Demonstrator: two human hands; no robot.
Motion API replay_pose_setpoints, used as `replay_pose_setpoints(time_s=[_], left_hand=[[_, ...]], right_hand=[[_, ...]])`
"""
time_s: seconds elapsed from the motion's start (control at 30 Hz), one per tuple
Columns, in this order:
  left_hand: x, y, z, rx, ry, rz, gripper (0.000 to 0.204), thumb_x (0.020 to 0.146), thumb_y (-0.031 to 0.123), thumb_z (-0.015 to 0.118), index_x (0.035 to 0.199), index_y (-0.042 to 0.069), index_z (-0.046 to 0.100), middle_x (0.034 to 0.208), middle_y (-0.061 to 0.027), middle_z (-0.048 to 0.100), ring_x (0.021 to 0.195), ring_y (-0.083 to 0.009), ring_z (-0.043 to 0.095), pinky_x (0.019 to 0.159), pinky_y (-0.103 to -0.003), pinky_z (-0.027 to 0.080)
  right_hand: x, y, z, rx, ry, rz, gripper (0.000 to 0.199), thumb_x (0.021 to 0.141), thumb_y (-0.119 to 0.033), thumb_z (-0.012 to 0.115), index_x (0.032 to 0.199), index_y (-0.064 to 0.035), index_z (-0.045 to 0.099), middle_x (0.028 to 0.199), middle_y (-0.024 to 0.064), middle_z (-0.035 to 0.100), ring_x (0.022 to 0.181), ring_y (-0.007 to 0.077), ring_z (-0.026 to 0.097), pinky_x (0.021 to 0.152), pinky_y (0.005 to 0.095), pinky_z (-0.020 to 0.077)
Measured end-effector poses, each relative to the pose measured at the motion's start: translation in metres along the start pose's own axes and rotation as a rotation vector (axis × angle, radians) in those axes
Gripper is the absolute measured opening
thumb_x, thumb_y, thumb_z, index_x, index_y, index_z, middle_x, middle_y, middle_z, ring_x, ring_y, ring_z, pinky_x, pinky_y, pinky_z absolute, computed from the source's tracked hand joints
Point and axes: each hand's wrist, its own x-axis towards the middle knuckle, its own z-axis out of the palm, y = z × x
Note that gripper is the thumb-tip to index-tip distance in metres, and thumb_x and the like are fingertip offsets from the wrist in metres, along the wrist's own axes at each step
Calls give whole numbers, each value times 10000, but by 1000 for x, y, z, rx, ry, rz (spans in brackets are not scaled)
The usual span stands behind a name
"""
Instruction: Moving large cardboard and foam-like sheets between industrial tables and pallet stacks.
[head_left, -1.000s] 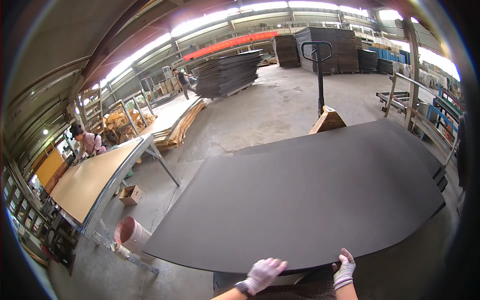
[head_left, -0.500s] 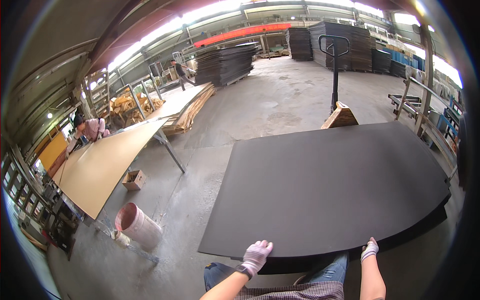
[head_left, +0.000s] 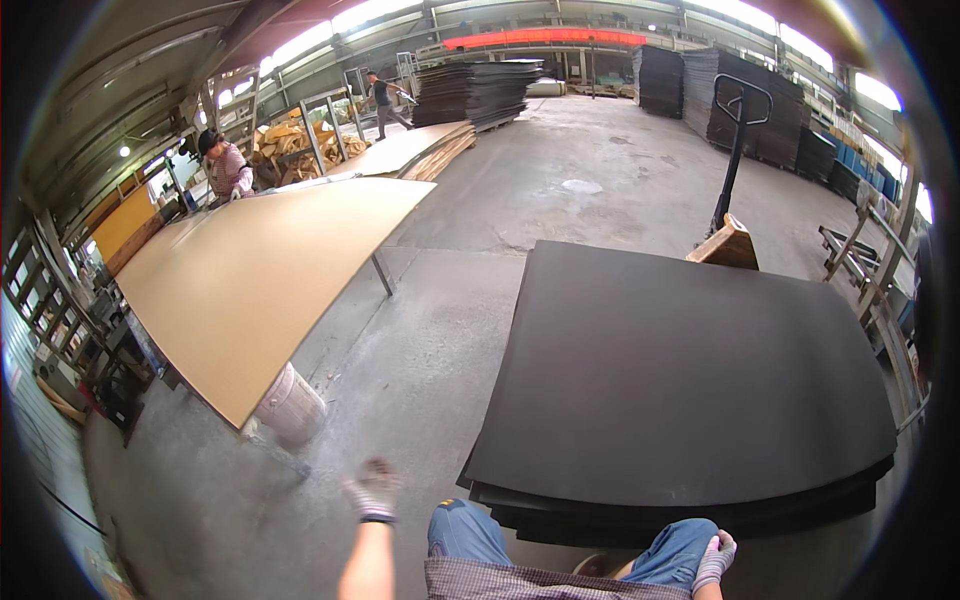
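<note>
The striped-gloved left hand (head_left: 374,491) hung blurred; the gloved right hand (head_left: 715,560) lay beside a blue-denim knee (head_left: 675,548), flat black rectangular sheets (head_left: 680,380) ahead of it. Spread or closed, I couldn't tell.

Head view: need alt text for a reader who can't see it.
The person's gloved left hand is blurred above the floor; the gloved right hand is at the right knee, near a stack of black sheets. To the left, a co-worker is at the far edge of a large tan sheet; a black handle rises behind the stack.
</note>
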Motion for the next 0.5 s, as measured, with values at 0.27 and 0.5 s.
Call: replay_pose_setpoints(time_s=[0.27,0.5], left_hand=[[24,284,112,575,-196,350,810,829,627,528,1344,14,402,1235,-126,551,1161,-275,512,982,-433,412],[15,162,-94,807,379,504,524,805,238,730,1193,-59,539,1148,-102,600,1011,-199,591,910,-329,469]], right_hand=[[10,15,11,-210,-16,-118,189,794,36,585,974,-15,611,886,82,621,816,181,597,788,287,489],[18,-43,47,-71,-122,-4,176,734,44,588,899,-3,628,815,67,630,740,159,585,740,297,498]])
